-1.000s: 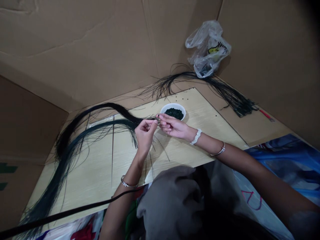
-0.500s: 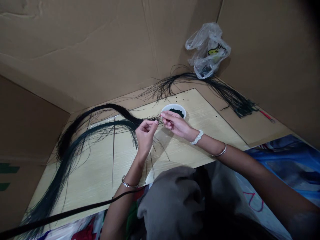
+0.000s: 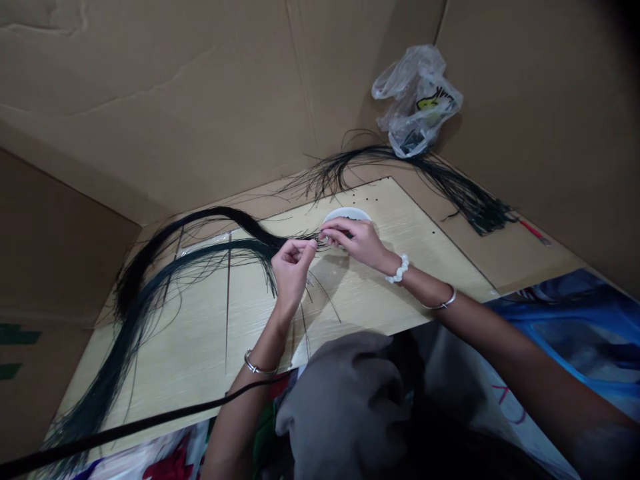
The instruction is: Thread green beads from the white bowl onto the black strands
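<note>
My left hand [image 3: 291, 270] is closed in a pinch at the ends of two long bundles of thin strands, one black [image 3: 187, 222] and one dark green [image 3: 131, 320]. A thin dark strand seems to be held at its fingertips. Just to the right, my right hand [image 3: 359, 241] is pinched too, its fingertips close to the left ones; whatever they hold is too small to make out. Behind the right hand, a white bowl [image 3: 345, 213] shows only its far rim and a little of its dark contents. Loose strands trail below the left hand.
Several tiny dark bits lie on the pale board [image 3: 400, 293]. Another dark strand bundle [image 3: 447, 183] lies behind it, beside a red-handled tool [image 3: 533, 231]. A clear plastic bag [image 3: 420, 100] rests against the cardboard wall [image 3: 225, 100]. A black cord [image 3: 150, 421] crosses in front.
My right hand has turned and shifted slightly, so it covers more of the bowl, with its fingers lower over the strand ends. My left hand stays put.
</note>
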Demonstrator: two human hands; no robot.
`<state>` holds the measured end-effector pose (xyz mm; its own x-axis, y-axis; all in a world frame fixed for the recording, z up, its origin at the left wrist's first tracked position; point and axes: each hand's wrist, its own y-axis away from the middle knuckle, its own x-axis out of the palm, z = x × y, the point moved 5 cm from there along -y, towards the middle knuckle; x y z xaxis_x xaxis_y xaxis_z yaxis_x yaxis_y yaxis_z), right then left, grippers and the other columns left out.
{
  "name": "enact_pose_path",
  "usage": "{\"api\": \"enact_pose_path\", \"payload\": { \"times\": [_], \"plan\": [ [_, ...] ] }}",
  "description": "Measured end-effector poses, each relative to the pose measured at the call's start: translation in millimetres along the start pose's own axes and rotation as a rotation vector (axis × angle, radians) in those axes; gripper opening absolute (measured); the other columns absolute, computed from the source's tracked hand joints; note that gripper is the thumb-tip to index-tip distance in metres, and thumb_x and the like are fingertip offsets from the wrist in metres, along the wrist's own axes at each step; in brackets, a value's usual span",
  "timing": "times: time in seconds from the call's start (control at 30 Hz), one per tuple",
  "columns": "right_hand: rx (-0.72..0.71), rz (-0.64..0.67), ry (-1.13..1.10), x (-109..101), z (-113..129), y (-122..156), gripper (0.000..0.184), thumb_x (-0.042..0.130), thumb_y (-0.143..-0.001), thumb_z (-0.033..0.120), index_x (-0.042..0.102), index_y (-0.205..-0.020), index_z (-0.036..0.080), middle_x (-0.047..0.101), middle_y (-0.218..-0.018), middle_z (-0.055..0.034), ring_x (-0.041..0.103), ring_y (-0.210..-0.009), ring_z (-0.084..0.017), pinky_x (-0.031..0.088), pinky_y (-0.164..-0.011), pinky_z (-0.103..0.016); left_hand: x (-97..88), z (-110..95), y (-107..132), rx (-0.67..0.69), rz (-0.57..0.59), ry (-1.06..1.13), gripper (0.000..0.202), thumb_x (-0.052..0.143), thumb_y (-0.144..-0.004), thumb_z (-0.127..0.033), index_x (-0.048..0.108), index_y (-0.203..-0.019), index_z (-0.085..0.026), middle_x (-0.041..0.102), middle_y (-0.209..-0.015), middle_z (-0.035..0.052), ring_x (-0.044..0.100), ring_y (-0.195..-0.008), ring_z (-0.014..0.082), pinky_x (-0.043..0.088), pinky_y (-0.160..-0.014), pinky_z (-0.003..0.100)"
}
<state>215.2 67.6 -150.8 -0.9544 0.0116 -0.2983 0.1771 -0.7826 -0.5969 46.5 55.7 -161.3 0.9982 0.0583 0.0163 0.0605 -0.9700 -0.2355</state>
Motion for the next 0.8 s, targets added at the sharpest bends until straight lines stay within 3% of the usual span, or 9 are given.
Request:
{"api": "enact_pose_path", "payload": {
  "times": [0.17, 0.33, 0.5, 0.8],
  "plan": [
    [-0.166, -0.018, 0.210, -2, 12, 2, 0.020, 0.054, -0.100, 0.026, 0.071, -0.106, 0.016, 0.075, -0.095, -0.0039, 0.068, -0.076, -0.011, 0.054, -0.077, -0.025, 0.7, -1, 1, -0.003, -0.001, 0.004, 0.028, 0.080, -0.075, -0.041, 0.069, -0.074, -0.015, 0.058, -0.062, -0.0022, 0.044, -0.053, 0.0071, 0.036, -0.052, 0.019],
    [-0.256, -0.036, 0.285, -3, 14, 2, 0.023, 0.052, -0.101, 0.027, 0.071, -0.109, 0.015, 0.075, -0.102, -0.0058, 0.071, -0.091, -0.014, 0.056, -0.085, -0.027, 0.9, -1, 1, -0.017, 0.006, 0.009, 0.029, 0.081, -0.075, -0.042, 0.069, -0.075, -0.015, 0.056, -0.060, -0.0030, 0.042, -0.051, 0.0067, 0.035, -0.051, 0.020],
    [-0.340, -0.031, 0.335, -1, 16, 3, 0.024, 0.051, -0.102, 0.026, 0.071, -0.109, 0.014, 0.075, -0.101, -0.0067, 0.071, -0.092, -0.015, 0.056, -0.084, -0.029, 1.1, -2, 2, -0.012, 0.009, 0.012, 0.030, 0.081, -0.075, -0.042, 0.068, -0.074, -0.015, 0.056, -0.060, -0.0029, 0.043, -0.052, 0.0069, 0.036, -0.052, 0.019],
    [-0.249, 0.039, 0.301, 0, 13, 2, 0.027, 0.048, -0.103, 0.030, 0.071, -0.110, 0.018, 0.074, -0.102, -0.0082, 0.068, -0.093, -0.019, 0.054, -0.086, -0.035, 2.3, -3, 2, -0.023, 0.014, 0.002, 0.030, 0.081, -0.074, -0.042, 0.068, -0.072, -0.015, 0.055, -0.059, -0.0033, 0.041, -0.051, 0.0065, 0.033, -0.050, 0.020]
  ]
}}
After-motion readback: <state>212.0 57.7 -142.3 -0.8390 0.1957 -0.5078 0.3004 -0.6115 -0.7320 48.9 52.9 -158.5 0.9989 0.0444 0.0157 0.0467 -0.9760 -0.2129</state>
